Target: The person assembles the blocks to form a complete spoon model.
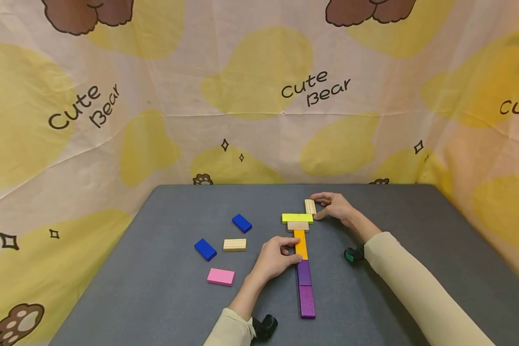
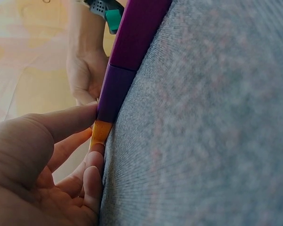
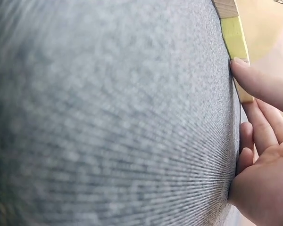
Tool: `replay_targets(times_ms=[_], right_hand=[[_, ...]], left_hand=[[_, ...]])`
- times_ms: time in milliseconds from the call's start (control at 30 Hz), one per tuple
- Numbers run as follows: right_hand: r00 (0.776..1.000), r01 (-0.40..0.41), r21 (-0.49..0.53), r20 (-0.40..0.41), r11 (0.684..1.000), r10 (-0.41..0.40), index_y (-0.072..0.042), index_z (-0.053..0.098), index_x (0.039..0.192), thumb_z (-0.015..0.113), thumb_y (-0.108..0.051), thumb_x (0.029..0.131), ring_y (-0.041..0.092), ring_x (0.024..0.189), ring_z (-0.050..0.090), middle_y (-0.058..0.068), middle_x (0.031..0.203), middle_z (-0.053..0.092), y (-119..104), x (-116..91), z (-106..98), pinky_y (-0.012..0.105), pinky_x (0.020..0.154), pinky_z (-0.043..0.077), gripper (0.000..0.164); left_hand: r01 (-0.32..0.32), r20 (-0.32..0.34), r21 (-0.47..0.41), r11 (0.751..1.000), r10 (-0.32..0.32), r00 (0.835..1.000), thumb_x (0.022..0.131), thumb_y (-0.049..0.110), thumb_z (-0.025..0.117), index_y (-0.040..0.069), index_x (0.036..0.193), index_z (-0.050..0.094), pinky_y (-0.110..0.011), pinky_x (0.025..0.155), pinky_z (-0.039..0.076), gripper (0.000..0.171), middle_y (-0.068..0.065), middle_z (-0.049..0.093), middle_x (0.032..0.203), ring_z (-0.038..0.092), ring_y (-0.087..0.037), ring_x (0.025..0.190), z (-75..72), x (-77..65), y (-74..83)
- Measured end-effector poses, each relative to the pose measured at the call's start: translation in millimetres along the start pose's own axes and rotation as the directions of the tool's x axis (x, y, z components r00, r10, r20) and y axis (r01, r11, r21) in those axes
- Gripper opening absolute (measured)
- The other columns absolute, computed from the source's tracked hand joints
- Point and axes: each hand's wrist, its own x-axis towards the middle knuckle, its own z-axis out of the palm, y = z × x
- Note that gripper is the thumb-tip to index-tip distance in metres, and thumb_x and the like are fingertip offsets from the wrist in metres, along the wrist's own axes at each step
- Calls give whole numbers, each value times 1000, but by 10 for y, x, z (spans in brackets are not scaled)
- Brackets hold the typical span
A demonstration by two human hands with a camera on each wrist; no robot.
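A row of flat blocks runs away from me on the grey table: two purple blocks (image 1: pixel 307 302), an orange block (image 1: pixel 301 245), then a tan block (image 1: pixel 298 226) and a lime-yellow block (image 1: pixel 297 218) laid crosswise. My left hand (image 1: pixel 273 259) holds the orange block at its left side, thumb by the purple joint and index finger near the far end. Beyond the lime block a pale wooden block (image 1: pixel 310 206) points away from me, right of the row's middle. My right hand (image 1: pixel 338 207) grips it, with the thumb (image 3: pixel 254 82) at its near end and the index finger by its far end.
Left of the row lie two blue blocks (image 1: pixel 242 223), another pale wooden block (image 1: pixel 235 245) and a pink block (image 1: pixel 221 277). A patterned yellow and cream cloth (image 1: pixel 259 96) hangs behind the table's far edge. Dark wrist devices (image 1: pixel 265 327) sit by both sleeves.
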Motion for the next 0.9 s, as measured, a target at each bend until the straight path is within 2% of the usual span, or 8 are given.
replay_targets(times_ms=[900], right_hand=[[999, 14, 31, -35, 999, -13, -7, 63, 131, 85, 5, 69, 30, 131, 43, 12, 139, 54, -6, -22, 39, 45, 109, 29, 67]], left_hand=[[-1, 11, -10, 1000, 2, 1000, 82, 17, 81, 15, 121, 73, -29, 69, 43, 40, 0, 59, 102, 50, -15, 80, -1, 0, -1]])
